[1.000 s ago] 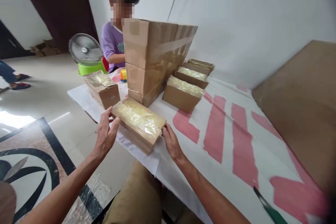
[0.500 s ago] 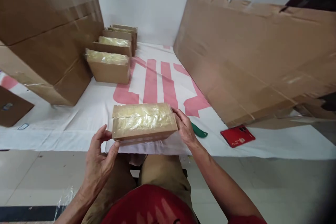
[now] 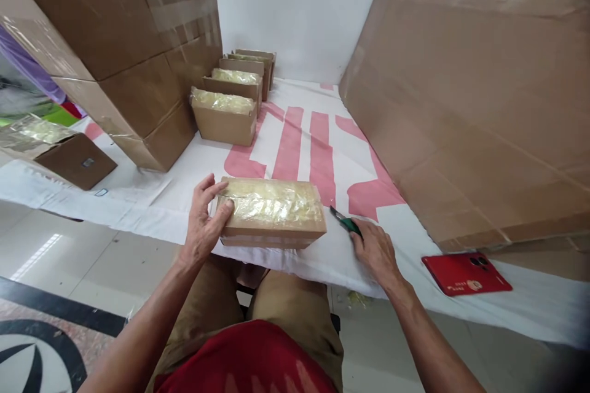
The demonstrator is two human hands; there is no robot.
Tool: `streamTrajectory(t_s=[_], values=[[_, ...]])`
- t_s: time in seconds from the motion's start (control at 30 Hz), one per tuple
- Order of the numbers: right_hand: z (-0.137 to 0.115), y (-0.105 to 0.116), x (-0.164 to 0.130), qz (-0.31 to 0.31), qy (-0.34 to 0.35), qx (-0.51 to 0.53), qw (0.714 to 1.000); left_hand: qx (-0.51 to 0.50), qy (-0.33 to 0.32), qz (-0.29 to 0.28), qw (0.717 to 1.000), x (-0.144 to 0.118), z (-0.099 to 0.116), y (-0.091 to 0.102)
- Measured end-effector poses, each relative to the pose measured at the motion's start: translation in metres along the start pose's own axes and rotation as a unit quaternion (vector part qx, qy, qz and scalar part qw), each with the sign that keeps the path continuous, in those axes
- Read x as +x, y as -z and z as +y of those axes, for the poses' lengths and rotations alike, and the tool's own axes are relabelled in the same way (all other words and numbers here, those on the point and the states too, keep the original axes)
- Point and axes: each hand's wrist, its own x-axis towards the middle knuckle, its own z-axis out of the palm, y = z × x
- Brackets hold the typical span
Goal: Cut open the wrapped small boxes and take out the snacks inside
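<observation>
A small cardboard box [image 3: 270, 237] with crinkled clear film and pale yellow contents on top sits at the table's front edge. My left hand [image 3: 207, 212] grips its left end, thumb on the top and fingers along the left side. Just right of the box, my right hand [image 3: 374, 247] is closed around a green-handled utility knife [image 3: 351, 225]. The knife's thin tip points left and away from me, apart from the box. Part of the handle is hidden in my palm.
Large taped cartons [image 3: 133, 43] are stacked on the left. Several filled small boxes [image 3: 225, 126] stand in a row beside them. Another filled box [image 3: 76, 163] lies far left. A big cardboard panel [image 3: 474, 116] leans at right, near a red phone [image 3: 468, 273].
My right hand has left the box's right end and picked up the utility knife from the table. My left hand has closed onto the box's left end. The view has shifted left.
</observation>
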Motion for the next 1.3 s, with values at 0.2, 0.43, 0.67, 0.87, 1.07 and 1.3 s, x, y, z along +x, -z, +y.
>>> streamTrajectory(t_s=[0.2, 0.43, 0.67, 0.87, 1.07, 1.3], values=[[-0.01, 0.058, 0.015, 0.042, -0.101, 0.226, 0.968, -0.072, 0.081, -0.031, 0.994, -0.005, -0.006, -0.008], [-0.147, 0.129, 0.055, -0.085, 0.18, 0.164, 0.966, -0.136, 0.116, -0.019, 0.984, -0.006, -0.01, -0.016], [-0.232, 0.1, 0.086, -0.123, 0.389, -0.075, 0.91, -0.184, 0.12, -0.009, 0.976, -0.008, -0.012, -0.021], [-0.265, 0.091, 0.087, -0.165, 0.39, -0.224, 0.878, -0.195, 0.125, -0.015, 0.973, -0.011, -0.014, -0.021], [-0.278, 0.098, 0.086, -0.17, 0.402, -0.262, 0.86, -0.193, 0.125, -0.005, 0.973, -0.01, -0.014, -0.023], [-0.246, 0.116, 0.109, -0.202, 0.427, -0.21, 0.856, -0.19, 0.126, 0.015, 0.974, -0.012, -0.013, -0.022]])
